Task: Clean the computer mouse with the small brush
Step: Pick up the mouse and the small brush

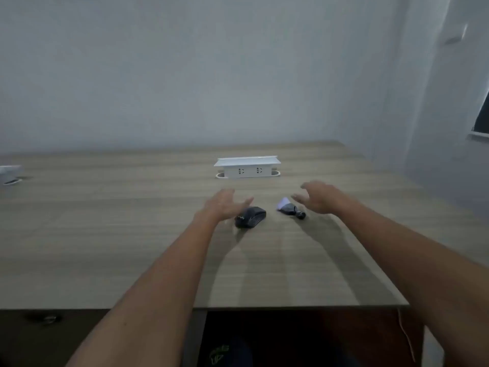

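Observation:
A black computer mouse [251, 217] lies on the wooden table [105, 234], a little past its middle. To its right lies the small brush [289, 207], dark with pale bristles pointing away from me. My left hand [225, 203] hovers just left of the mouse, fingers spread, holding nothing. My right hand [318, 197] hangs just right of the brush, fingers apart and empty. Both forearms reach in from the near edge.
A white pop-up socket box [247, 168] stands on the table behind the mouse and brush. A second white box [10, 172] sits at the far left edge. Walls close off the back and right sides. A thin cable [407, 340] hangs below the near right corner.

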Tool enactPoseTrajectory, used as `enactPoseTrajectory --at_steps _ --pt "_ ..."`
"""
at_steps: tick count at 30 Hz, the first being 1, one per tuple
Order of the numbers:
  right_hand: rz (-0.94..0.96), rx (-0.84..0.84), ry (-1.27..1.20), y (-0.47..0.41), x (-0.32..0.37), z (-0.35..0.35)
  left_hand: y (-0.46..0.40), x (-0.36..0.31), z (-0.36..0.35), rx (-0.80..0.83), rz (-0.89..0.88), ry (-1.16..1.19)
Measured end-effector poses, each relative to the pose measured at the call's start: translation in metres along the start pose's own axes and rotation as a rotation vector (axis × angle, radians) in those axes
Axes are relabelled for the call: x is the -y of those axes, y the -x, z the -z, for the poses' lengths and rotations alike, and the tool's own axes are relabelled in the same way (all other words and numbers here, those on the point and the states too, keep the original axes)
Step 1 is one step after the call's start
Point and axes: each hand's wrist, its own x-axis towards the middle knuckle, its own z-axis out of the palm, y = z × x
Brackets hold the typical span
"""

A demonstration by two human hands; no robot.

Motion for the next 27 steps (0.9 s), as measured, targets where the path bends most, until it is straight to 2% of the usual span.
enactPoseTrajectory --at_steps 7,10,14,21,27 --pt "0.051 -0.048 -0.028 0.001 -0.005 -0.032 0.001 0.010 -0.027 0.056 0.047 0.193" --pt "0.081 -0.051 0.011 0.000 -0.008 -0.043 -0.003 0.012 -0.031 0.052 0.020 0.189" --pt "0.115 -0.088 -0.058 -0.006 -0.014 -0.052 -0.004 0.011 -0.031 0.040 -0.003 0.155" --pt "0.024 -0.069 -0.278 -0.013 -0.018 -0.037 -0.013 0.018 -0.028 0.161 -0.093 0.174" --pt "0.082 0.008 -0.748 -0.023 -0.015 -0.005 -0.023 0.022 -0.021 0.252 -0.169 0.171"
